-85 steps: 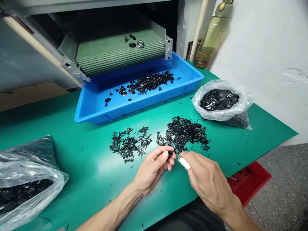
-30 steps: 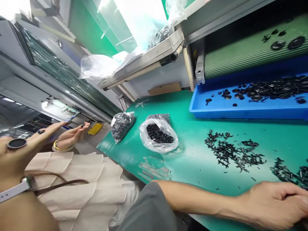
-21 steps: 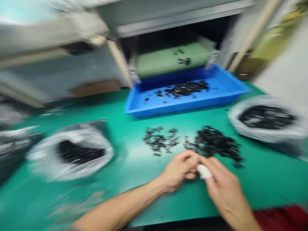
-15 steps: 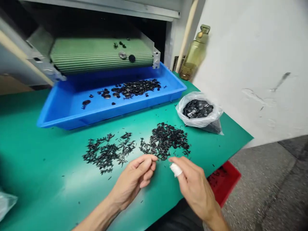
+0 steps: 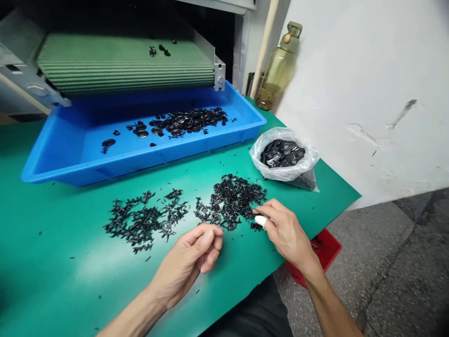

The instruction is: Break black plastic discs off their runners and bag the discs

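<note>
Two loose heaps of black plastic sprue pieces lie on the green table mat (image 5: 59,276): a sparser heap (image 5: 140,220) and a denser one (image 5: 229,201). My right hand (image 5: 286,231), with a white wrap on one finger, reaches the denser heap's lower edge, fingers closing near a small black bit. My left hand (image 5: 187,252) rests in front of the gap between the heaps, fingers loosely curled. Nothing shows in it. Short black bits are scattered around both hands.
A blue plastic tray (image 5: 140,161) holding black rings stands beyond the heaps, below a green ribbed conveyor belt (image 5: 122,65). A clear bag of black rings (image 5: 284,161) sits at the table's right. Behind it stands an olive bottle (image 5: 278,70). A red tray (image 5: 324,248) lies below the table edge.
The view has swung back from the left to face the table. My hands have moved apart, and the black piece seen earlier in my left fingers no longer shows. My right hand has reached the heap.
</note>
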A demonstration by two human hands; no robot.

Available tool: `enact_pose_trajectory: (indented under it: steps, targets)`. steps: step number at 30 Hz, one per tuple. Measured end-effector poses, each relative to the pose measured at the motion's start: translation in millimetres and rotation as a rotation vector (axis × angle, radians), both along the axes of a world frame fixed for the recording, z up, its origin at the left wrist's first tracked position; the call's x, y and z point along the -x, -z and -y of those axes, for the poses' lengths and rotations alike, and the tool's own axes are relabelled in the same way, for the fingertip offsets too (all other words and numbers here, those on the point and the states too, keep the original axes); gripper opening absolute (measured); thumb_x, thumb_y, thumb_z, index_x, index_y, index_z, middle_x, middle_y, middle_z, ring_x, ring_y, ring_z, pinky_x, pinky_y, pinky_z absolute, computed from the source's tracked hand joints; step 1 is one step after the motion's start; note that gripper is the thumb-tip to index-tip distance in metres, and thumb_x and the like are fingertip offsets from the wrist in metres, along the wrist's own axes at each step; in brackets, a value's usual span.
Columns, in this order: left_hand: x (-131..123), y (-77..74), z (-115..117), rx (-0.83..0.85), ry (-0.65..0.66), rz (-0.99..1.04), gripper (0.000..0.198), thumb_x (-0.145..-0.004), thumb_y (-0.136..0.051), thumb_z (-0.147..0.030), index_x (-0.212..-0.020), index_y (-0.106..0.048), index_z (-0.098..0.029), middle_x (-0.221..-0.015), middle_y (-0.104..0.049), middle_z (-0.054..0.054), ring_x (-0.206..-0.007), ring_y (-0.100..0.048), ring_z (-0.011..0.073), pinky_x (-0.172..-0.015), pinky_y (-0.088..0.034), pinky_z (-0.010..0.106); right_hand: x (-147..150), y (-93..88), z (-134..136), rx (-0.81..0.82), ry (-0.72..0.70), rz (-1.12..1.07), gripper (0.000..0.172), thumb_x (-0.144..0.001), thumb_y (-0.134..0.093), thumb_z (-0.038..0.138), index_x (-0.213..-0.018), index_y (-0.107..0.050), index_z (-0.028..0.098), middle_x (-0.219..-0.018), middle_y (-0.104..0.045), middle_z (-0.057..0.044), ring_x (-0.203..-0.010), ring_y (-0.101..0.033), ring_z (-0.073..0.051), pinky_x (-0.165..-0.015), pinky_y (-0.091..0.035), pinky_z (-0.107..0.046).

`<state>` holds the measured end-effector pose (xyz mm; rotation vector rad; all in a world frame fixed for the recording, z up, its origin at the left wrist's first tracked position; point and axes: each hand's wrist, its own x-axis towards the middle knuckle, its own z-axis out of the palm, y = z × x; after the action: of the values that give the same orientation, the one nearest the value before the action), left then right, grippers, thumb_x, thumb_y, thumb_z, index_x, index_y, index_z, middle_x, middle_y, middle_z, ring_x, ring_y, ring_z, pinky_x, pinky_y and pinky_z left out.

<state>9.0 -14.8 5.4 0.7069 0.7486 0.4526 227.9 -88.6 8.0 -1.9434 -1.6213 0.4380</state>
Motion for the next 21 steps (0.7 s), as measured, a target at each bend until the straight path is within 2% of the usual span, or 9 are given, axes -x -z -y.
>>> enact_pose_trajectory:
  steps: [4, 8, 10, 13, 15, 18, 21]
  targets:
    - [-1, 1.7, 4, -0.062, 0.080, -0.029, 0.027, -0.084, -0.068, -0.039, -0.095, -0.068, -0.015, -0.081, -0.065, 0.004, -0.053, -0.047, 0.0072, -0.049, -0.033, 0.021, 28, -12.8, 5, -0.033, -0.110, -0.227, 0.038, -0.078, -0.040, 0.002, -0.098, -0.066, 0.021, -0.098, -0.067, -0.003, -0.087, -0.063, -0.016, -0.075, -0.049, -0.025]
    - [1, 5.4, 5, -0.066, 0.067, -0.021, 0.027, -0.081, -0.070, -0.041, -0.088, -0.064, -0.016, -0.061, -0.061, 0.000, -0.050, -0.046, 0.0079, -0.051, -0.031, 0.022, 53, -22.3, 3, 0.032, -0.173, -0.294, 0.031, -0.078, -0.045, 0.002, -0.092, -0.062, 0.023, -0.082, -0.065, 0.003, -0.069, -0.059, -0.012, -0.069, -0.048, -0.023]
    - [2, 6.9, 4, -0.026, 0.044, -0.002, 0.025, -0.080, -0.073, -0.038, -0.087, -0.064, -0.016, -0.057, -0.060, -0.002, -0.048, -0.045, 0.0071, -0.052, -0.031, 0.021, 59, -22.1, 2, -0.009, -0.176, -0.286, 0.029, -0.080, -0.045, 0.004, -0.094, -0.061, 0.023, -0.085, -0.065, 0.002, -0.072, -0.060, -0.013, -0.070, -0.048, -0.023]
    - [3, 7.7, 2, 0.026, 0.021, 0.030, 0.027, -0.081, -0.072, -0.036, -0.097, -0.068, -0.014, -0.065, -0.062, 0.000, -0.053, -0.048, 0.0072, -0.056, -0.034, 0.022, 58, -18.5, 7, -0.060, -0.219, -0.212, 0.038, -0.085, -0.039, 0.004, -0.109, -0.061, 0.023, -0.103, -0.063, -0.004, -0.087, -0.061, -0.015, -0.075, -0.049, -0.025]
    - [2, 7.4, 3, 0.037, 0.008, 0.025, 0.029, -0.082, -0.072, -0.036, -0.100, -0.069, -0.013, -0.068, -0.062, 0.001, -0.055, -0.049, 0.0075, -0.058, -0.035, 0.022, 56, -16.3, 14, -0.044, -0.208, -0.108, 0.044, -0.086, -0.036, 0.004, -0.119, -0.058, 0.022, -0.107, -0.063, -0.006, -0.091, -0.062, -0.017, -0.077, -0.050, -0.028]
    - [1, 6.4, 5, 0.021, -0.020, 0.011, 0.026, -0.083, -0.070, -0.037, -0.093, -0.069, -0.013, -0.066, -0.062, 0.000, -0.053, -0.048, 0.0072, -0.057, -0.036, 0.022, 58, -15.7, 25, -0.045, -0.173, 0.058, 0.042, -0.087, -0.035, 0.004, -0.120, -0.057, 0.018, -0.100, -0.066, -0.007, -0.089, -0.063, -0.020, -0.078, -0.051, -0.031]
    - [0, 6.6, 7, 0.000, -0.050, 0.008, 0.023, -0.083, -0.070, -0.036, -0.089, -0.067, -0.014, -0.066, -0.063, 0.000, -0.052, -0.048, 0.0065, -0.056, -0.036, 0.021, 65, -17.7, 30, -0.052, -0.199, 0.150, 0.034, -0.090, -0.034, 0.005, -0.109, -0.060, 0.017, -0.087, -0.066, -0.007, -0.080, -0.063, -0.019, -0.072, -0.049, -0.030]
